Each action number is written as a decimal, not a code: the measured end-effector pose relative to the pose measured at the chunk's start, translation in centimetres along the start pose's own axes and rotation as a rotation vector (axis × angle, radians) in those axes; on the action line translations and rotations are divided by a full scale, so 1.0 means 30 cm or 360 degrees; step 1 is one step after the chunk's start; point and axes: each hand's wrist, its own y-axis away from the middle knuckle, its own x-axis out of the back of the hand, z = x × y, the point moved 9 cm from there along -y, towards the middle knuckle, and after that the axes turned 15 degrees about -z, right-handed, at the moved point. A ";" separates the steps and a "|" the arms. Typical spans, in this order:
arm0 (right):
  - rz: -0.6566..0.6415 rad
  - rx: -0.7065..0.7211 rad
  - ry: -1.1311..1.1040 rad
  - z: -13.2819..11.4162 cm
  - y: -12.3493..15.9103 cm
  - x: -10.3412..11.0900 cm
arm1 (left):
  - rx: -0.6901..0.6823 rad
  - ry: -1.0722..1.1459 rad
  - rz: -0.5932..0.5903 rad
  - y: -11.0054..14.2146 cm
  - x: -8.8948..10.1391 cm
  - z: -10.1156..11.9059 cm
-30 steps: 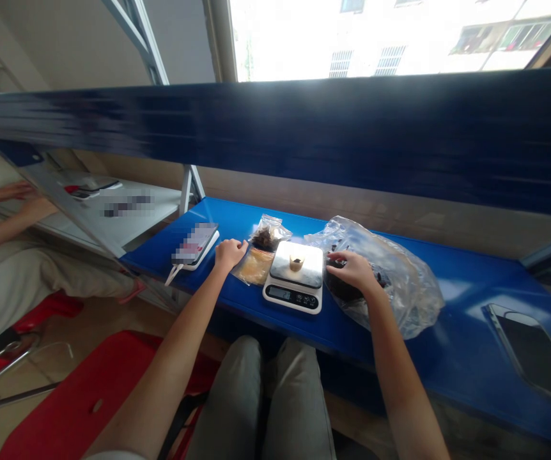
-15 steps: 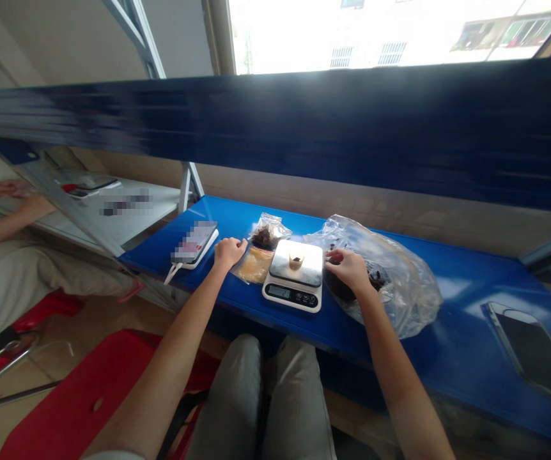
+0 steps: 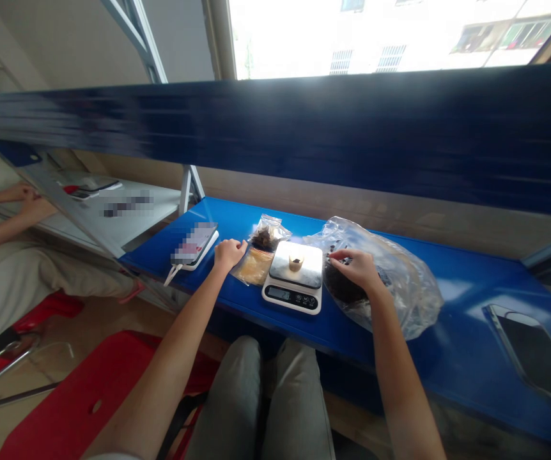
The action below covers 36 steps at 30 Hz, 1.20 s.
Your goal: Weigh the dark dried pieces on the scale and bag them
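Note:
A white kitchen scale stands on the blue shelf, its display lit. On its plate sits a small tan cup with a bit of dark material inside. My left hand rests curled beside a flat zip bag of yellowish material; what it holds, if anything, is hidden. Behind that lies a clear bag of brown pieces. Right of the scale, my right hand pinches its fingertips together over a large clear plastic bag of dark, crumbly material. Anything in the pinch is too small to name.
A phone on a white power bank with a short cable lies at the left. Another phone lies far right. A blue beam crosses above the shelf. At far left, another person's hands are near a white shelf.
My right hand has moved slightly right, away from the scale, uncovering more of the dark material. My left hand stays in place. The other person's hands have shifted a little.

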 end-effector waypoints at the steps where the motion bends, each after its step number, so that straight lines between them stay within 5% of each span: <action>1: -0.0052 -0.0011 -0.0002 0.002 0.001 -0.005 | 0.0001 -0.0002 -0.0001 0.000 0.000 0.000; 9: -0.0461 0.0039 -0.0045 -0.009 0.014 -0.049 | 0.0030 -0.0019 0.0002 -0.006 -0.008 -0.007; 36: -0.0555 0.0120 0.0269 -0.043 0.022 -0.071 | 0.0042 -0.0004 0.0014 -0.008 -0.011 -0.008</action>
